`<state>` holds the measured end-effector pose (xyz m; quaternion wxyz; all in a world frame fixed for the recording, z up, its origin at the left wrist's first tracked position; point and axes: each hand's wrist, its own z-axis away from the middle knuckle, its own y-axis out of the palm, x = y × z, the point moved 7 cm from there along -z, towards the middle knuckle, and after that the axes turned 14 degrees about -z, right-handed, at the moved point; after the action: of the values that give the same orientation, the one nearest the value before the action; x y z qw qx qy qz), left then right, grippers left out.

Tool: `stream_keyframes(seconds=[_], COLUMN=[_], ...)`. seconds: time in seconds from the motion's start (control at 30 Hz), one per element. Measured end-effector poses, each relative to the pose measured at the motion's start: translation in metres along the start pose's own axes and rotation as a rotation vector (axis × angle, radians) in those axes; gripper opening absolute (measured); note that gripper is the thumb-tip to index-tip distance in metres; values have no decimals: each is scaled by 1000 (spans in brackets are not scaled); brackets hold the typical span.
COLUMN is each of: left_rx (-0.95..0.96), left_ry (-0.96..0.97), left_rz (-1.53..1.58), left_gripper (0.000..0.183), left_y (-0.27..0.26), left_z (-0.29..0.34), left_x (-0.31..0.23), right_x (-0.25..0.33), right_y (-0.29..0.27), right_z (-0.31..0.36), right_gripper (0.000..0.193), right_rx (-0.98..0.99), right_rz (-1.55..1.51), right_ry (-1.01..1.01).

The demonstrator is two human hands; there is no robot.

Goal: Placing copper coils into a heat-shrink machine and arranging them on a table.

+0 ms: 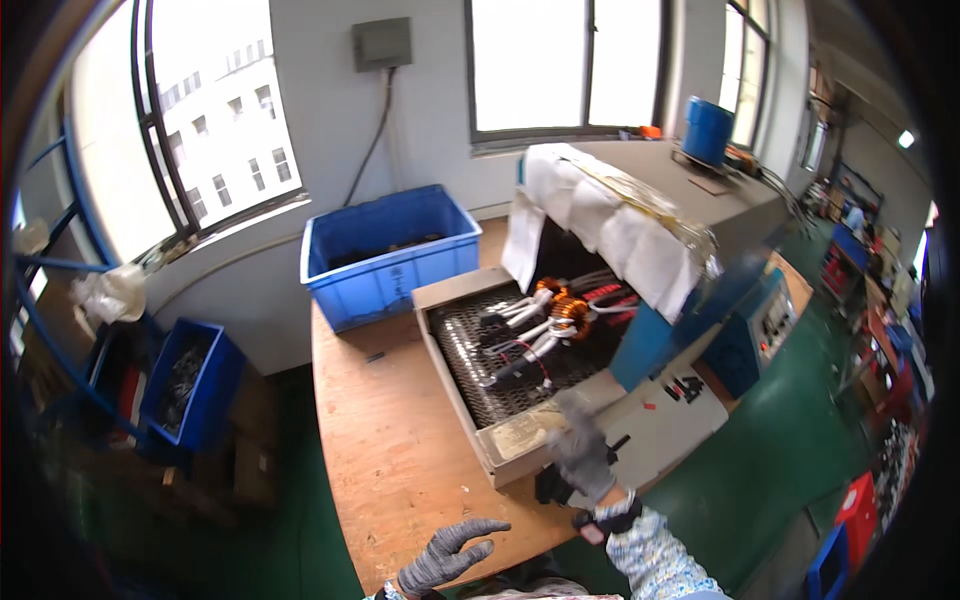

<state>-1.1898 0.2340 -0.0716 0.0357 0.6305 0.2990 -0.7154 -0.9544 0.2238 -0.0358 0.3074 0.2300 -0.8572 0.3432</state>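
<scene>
My left hand (446,558), in a grey knit glove, hovers by the front edge of the wooden table (380,445), thumb and fingers apart, holding nothing. My right hand (582,452), also gloved, is smeared by motion near the front corner of the machine's tray frame (515,440); its fingers cannot be made out. Just beside it are dark objects (553,486), too blurred to name. On the wire mesh conveyor (462,345) lie copper-wound coils (568,314) with white-sleeved leads, partly under the white cloth (610,200) hung over the machine's opening.
A blue plastic crate (390,275) stands at the table's back. Small black parts (684,388) lie on the pale surface right of the tray. A control box (765,335) is farther right. More blue bins (190,385) stand at left, and a blue can (706,132) sits atop the machine.
</scene>
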Motion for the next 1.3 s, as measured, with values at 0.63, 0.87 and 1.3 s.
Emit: stream_keyframes(seconds=[0.63, 0.87, 1.3], left_rx=[1006, 1435, 1705], left_ry=[185, 261, 1043], left_rz=[196, 191, 32], left_gripper=[30, 31, 30], left_y=[300, 472, 707], left_z=[-13, 65, 120], left_x=[-143, -240, -399], right_x=[39, 95, 337], right_y=[-194, -298, -488], right_z=[388, 541, 622], right_gripper=[32, 30, 35], right_rx=[198, -112, -453], right_rz=[420, 444, 777], right_ry=[844, 1084, 1001])
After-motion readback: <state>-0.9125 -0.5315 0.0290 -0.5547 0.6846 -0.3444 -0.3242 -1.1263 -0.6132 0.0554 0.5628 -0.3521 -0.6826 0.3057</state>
